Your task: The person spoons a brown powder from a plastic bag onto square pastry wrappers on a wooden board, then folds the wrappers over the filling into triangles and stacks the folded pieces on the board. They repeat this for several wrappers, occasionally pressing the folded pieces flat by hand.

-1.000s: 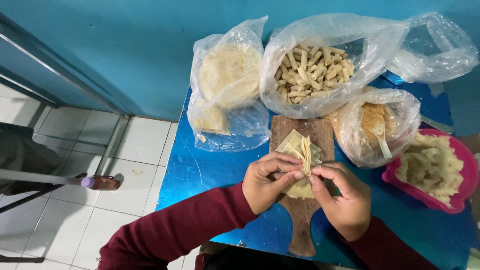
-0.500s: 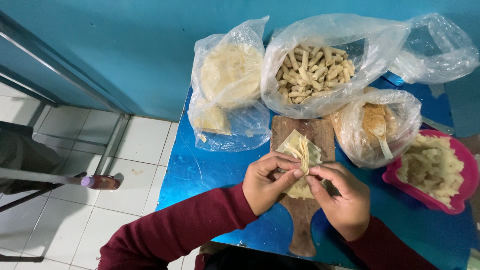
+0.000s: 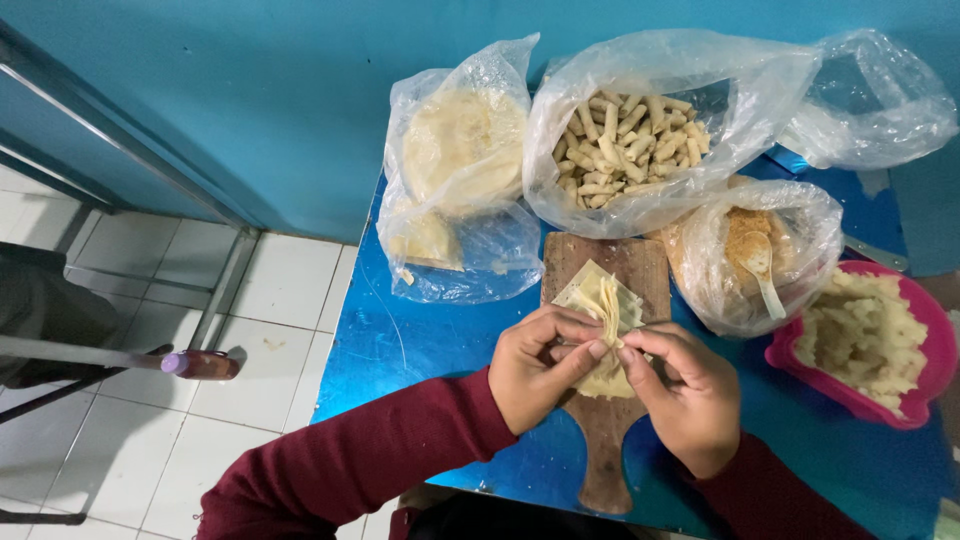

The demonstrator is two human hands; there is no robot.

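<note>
Blue table [image 3: 420, 350] is carrying everything; positions are being given relative to the wooden cutting board [image 3: 608, 440] at its middle. Beyond the board's far end, a clear bag of rolled pastry sticks [image 3: 628, 140] is sitting; far-left of the board, a bag of flat round wrappers [image 3: 462, 150]; right of it, a bag of crumbs with a spoon [image 3: 760, 255], then a pink bowl of pale filling [image 3: 868, 340]. Left hand [image 3: 540, 370] and right hand [image 3: 685, 395] are hovering over the board, fingertips pinched together on a thin pale wrapper [image 3: 603, 310] lying on the board.
</note>
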